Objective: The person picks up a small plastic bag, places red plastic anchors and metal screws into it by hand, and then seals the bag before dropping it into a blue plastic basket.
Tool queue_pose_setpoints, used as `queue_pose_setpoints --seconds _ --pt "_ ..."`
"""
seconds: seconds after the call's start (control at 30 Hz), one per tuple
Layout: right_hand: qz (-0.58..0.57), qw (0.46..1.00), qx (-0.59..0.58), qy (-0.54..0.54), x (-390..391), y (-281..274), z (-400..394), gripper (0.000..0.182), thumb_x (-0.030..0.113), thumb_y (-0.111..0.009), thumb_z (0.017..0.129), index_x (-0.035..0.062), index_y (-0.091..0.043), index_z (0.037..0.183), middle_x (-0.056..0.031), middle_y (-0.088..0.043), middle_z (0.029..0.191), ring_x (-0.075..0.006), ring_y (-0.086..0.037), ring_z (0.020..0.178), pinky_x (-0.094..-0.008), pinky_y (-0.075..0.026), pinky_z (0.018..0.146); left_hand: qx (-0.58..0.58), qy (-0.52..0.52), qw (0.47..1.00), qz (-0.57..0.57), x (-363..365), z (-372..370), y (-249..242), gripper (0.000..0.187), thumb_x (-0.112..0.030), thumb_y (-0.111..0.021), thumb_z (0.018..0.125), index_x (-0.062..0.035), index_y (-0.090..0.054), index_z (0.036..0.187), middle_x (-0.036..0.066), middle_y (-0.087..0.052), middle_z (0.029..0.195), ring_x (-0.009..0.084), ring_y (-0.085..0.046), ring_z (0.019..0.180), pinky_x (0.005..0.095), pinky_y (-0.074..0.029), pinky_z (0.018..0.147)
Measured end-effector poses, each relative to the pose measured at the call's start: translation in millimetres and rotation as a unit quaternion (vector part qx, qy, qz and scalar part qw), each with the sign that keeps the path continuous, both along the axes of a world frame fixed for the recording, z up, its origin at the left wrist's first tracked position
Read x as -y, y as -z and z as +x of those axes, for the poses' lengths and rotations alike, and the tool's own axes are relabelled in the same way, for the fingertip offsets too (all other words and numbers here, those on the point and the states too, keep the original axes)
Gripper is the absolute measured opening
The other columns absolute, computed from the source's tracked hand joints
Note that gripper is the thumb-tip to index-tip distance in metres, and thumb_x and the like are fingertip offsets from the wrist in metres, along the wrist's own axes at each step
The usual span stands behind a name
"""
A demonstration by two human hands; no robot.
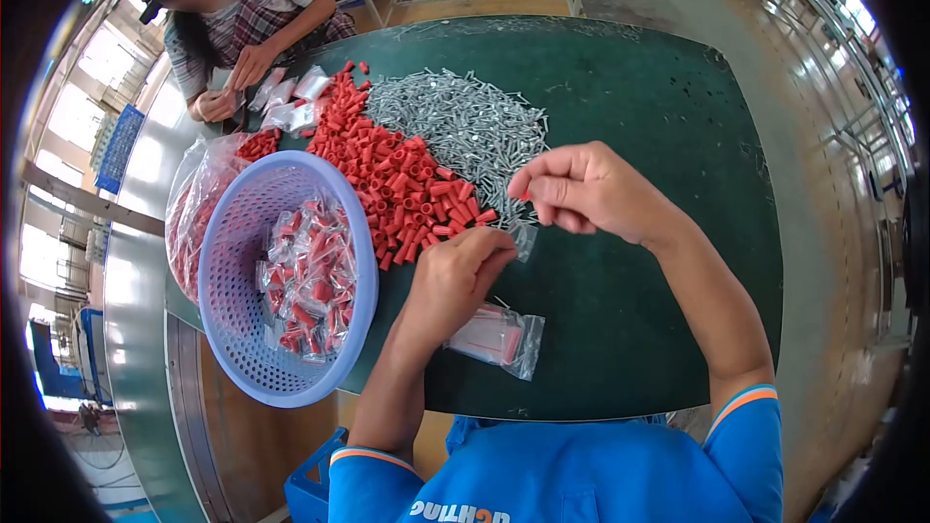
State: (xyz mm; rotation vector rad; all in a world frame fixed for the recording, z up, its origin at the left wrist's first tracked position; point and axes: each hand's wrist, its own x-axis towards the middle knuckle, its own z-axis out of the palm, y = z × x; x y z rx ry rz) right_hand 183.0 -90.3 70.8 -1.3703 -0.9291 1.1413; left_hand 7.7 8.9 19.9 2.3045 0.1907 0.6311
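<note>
My right hand (581, 189) is closed in a pinch, with a bit of red showing between thumb and fingers, beside the heap of metal screws (460, 121). Close by on the left, my left hand (460, 271) has its fingers pressed together at a small clear plastic bag (525, 241). The pile of red plastic caps (402, 184) lies just beyond my left hand. Below that hand, a clear zip bag (494, 337) with pale and red contents rests on the green table (639, 320).
A purple basket (366, 261) at the left holds filled clear bags with red caps. Behind it stands a large clear bag (184, 223) of red pieces. A co-worker (262, 0) sits at the far left corner, hands near small bags (312, 84).
</note>
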Motion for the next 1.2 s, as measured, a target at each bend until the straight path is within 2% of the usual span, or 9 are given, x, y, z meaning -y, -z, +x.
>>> queue_pose_setpoints --seconds 0.2,0.33,0.6,0.67,0.7,0.73,0.8,0.93,1.2 --pt "-0.070 0.992 -0.067 -0.080 4 16 -9 0.017 0.012 -0.054 0.087 0.0013 -0.063 0.095 0.0011 -0.055 0.062 -0.0013 -0.042 0.045 -0.0150 -0.031 0.040 0.013 0.004 1.000 0.011 4 3 -3 0.011 0.002 -0.062 0.075 -0.0016 -0.058 0.084 0.010 -0.061 0.075 0.0260 -0.062 0.067 0.0324 -0.052 0.068" --pt "0.003 0.993 0.120 -0.014 11 10 -16 0.027 0.011 -0.054 0.086 0.0011 -0.057 0.111 -0.0001 -0.056 0.063 -0.0018 -0.043 0.049 -0.0162 -0.034 0.044 0.022 0.004 0.999 0.027 1 3 0 0.011 0.001 -0.062 0.075 -0.0018 -0.058 0.085 0.009 -0.061 0.075 0.0251 -0.062 0.067 0.0315 -0.052 0.067" --pt "0.032 0.998 0.049 -0.001 16 10 -9 0.038 0.003 -0.045 0.089 -0.0013 -0.042 0.127 -0.0112 -0.060 0.091 -0.0109 -0.058 0.075 -0.0234 -0.048 0.066 0.021 -0.014 1.000 0.010 4 3 -1 0.009 0.004 -0.063 0.074 0.0009 -0.059 0.082 0.010 -0.061 0.072 0.0219 -0.061 0.066 0.0289 -0.048 0.060" --pt "0.116 0.955 0.272 0.016 18 13 -18 0.045 0.002 -0.045 0.089 0.0004 -0.035 0.132 -0.0144 -0.060 0.099 -0.0168 -0.061 0.079 -0.0278 -0.049 0.069 0.031 -0.012 0.999 0.016 3 3 1 0.010 0.004 -0.063 0.074 0.0009 -0.060 0.082 0.010 -0.061 0.073 0.0221 -0.061 0.066 0.0291 -0.048 0.060" --pt "0.099 0.907 0.408 0.003 18 10 -22 0.053 0.001 -0.046 0.086 0.0028 -0.030 0.136 -0.0152 -0.060 0.101 -0.0237 -0.061 0.086 -0.0340 -0.046 0.079 0.040 -0.009 0.999 0.023 2 3 1 0.010 0.005 -0.063 0.074 0.0009 -0.060 0.082 0.010 -0.062 0.073 0.0223 -0.062 0.067 0.0293 -0.048 0.061" --pt "0.100 0.907 0.408 0.003 17 14 -26 0.053 0.001 -0.046 0.086 0.0028 -0.030 0.136 -0.0152 -0.060 0.101 -0.0237 -0.061 0.086 -0.0340 -0.046 0.079 0.040 -0.009 0.999 0.023 3 2 0 0.010 0.005 -0.063 0.074 0.0009 -0.060 0.082 0.010 -0.062 0.073 0.0223 -0.062 0.067 0.0293 -0.048 0.061" --pt "0.224 0.787 0.576 0.006 15 26 -31 0.056 0.003 -0.048 0.082 0.0016 -0.031 0.135 -0.0151 -0.061 0.094 -0.0256 -0.058 0.092 -0.0390 -0.040 0.085 0.030 -0.015 0.999 0.013 4 3 -2 0.011 0.005 -0.063 0.073 0.0013 -0.060 0.083 0.010 -0.062 0.075 0.0229 -0.062 0.068 0.0297 -0.049 0.062" --pt "0.138 0.801 0.576 -0.085 15 20 -34 0.060 0.007 -0.048 0.083 0.0048 -0.026 0.139 -0.0160 -0.055 0.111 -0.0277 -0.052 0.105 -0.0418 -0.036 0.091 0.034 -0.004 0.999 0.021 4 2 -2 0.012 0.005 -0.063 0.073 0.0018 -0.060 0.083 0.011 -0.062 0.075 0.0235 -0.062 0.068 0.0295 -0.049 0.062" --pt "0.141 0.832 0.537 0.003 17 6 -17 0.082 -0.003 -0.052 0.070 0.0121 -0.017 0.142 -0.0217 -0.031 0.137 -0.0398 -0.024 0.129 -0.0486 -0.018 0.104 0.045 -0.010 0.999 0.014 -1 1 -3 0.009 0.005 -0.062 0.075 0.0007 -0.059 0.083 0.010 -0.061 0.073 0.0215 -0.061 0.065 0.0283 -0.047 0.058"
